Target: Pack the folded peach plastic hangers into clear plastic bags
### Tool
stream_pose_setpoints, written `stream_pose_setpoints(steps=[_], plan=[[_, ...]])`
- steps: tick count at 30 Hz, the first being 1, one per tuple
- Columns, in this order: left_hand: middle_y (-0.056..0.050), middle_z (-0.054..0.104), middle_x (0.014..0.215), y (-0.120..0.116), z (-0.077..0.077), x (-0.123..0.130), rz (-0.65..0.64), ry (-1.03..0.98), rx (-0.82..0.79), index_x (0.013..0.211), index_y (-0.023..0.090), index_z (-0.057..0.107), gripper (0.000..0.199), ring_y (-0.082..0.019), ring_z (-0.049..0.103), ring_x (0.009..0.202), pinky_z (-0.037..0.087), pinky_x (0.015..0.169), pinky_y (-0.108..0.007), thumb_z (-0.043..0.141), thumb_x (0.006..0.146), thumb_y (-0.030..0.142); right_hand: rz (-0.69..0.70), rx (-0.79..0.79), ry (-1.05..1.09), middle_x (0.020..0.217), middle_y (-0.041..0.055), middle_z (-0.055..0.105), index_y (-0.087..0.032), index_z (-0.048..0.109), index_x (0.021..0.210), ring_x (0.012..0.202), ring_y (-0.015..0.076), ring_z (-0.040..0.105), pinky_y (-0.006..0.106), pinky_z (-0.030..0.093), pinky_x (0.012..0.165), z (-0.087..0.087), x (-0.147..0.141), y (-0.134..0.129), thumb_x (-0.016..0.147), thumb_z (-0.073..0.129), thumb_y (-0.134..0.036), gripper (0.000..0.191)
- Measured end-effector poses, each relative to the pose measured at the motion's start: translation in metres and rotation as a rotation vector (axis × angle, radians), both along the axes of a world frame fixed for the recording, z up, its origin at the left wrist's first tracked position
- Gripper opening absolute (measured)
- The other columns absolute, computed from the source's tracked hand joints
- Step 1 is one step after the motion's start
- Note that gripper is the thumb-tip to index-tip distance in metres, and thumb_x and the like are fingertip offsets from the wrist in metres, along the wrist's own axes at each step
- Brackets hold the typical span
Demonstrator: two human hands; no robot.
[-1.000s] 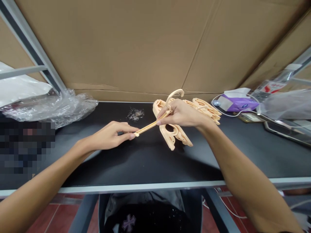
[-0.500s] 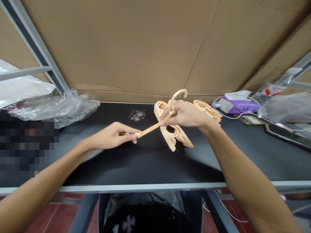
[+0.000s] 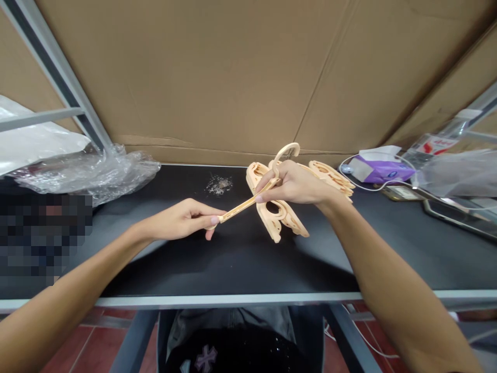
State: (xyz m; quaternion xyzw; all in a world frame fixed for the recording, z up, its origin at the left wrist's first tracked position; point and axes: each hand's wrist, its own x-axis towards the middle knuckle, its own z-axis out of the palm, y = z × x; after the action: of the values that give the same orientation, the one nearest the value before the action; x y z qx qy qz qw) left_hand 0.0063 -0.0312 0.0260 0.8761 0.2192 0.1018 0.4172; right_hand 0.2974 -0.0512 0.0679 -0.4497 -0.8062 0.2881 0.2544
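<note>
A cream-coloured folding clothes hanger (image 3: 241, 207) is held above the black tabletop, its arm slanting down to the left. My right hand (image 3: 293, 184) is closed round its middle just below the curved hook (image 3: 286, 150). At the arm's lower left end, my left hand (image 3: 186, 219) pinches the tip between thumb and fingers, with one fingertip showing underneath. Behind and below my right hand lie more cream hangers (image 3: 272, 217), partly hidden by it. Another stack of cream hanger pieces (image 3: 330, 173) sits further back to the right.
Small pale crumbs (image 3: 218, 185) lie in a heap on the black table (image 3: 233, 269). Crumpled clear plastic (image 3: 132, 173) is at the left. On the right are a purple tissue pack (image 3: 388, 168), a white cable, a phone (image 3: 458, 220) and a plastic bottle (image 3: 438, 140). Cardboard (image 3: 217, 77) stands behind.
My left hand has shifted slightly and its fingers have moved at the hanger's end, one fingertip now lower. My right hand and the other hangers have stayed in place.
</note>
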Motion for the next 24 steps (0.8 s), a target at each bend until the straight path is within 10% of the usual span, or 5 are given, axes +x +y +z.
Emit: stream_pose_setpoints(steps=[7,24], plan=[[-0.002,0.07,0.075,0.001,0.002,0.001,-0.047,-0.018,-0.048,0.083,0.015,0.077,0.042,-0.016,0.064,0.081,0.044,0.091,-0.027,0.051,0.103,0.041,0.005,0.007,0.009,0.052,-0.0027,0.055,-0.015,0.081,0.077,0.05,0.0088,0.042,0.026,0.028,0.047,0.0,-0.001,-0.002,0.072,0.078,-0.035,0.02],[0.001,0.065,0.063,-0.011,0.001,0.005,0.062,-0.103,-0.087,0.116,0.013,0.075,0.038,-0.014,0.057,0.065,0.044,0.066,-0.024,0.056,0.099,0.042,0.008,-0.002,0.077,0.055,0.0001,0.062,-0.015,0.081,0.075,0.052,0.0105,0.049,0.027,0.032,0.048,0.001,0.004,-0.001,0.068,0.082,-0.034,0.02]])
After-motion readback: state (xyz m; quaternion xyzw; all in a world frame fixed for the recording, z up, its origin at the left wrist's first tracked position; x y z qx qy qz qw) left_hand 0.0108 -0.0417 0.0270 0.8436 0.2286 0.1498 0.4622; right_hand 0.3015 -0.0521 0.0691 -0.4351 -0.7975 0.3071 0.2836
